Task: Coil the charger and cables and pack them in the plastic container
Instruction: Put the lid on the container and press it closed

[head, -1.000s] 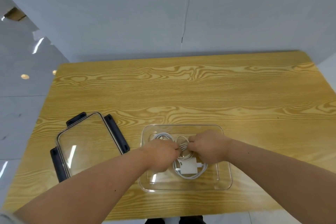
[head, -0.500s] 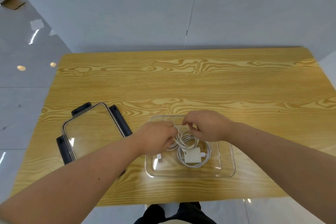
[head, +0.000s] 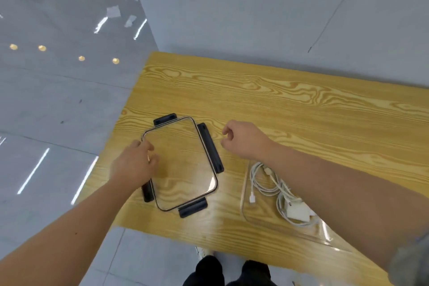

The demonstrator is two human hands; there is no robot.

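Yellow wood-grain tabletop (head: 290,109) against a grey wall. Charger (head: 298,212) and white cables (head: 267,183) are seen loosely coiled inside the clear plastic container (head: 246,211), lower right of frame. Clip-lock lid (head: 183,162) lies at centre, apart from it. Left hand (head: 134,165) is laid on the lid's left edge, fingers spread, nothing gripped; right hand (head: 243,139) is loosely curled, empty, just beside the lid. Risk judged: slack loops could be pinched under the lid; one-sided lifting could let it slip.
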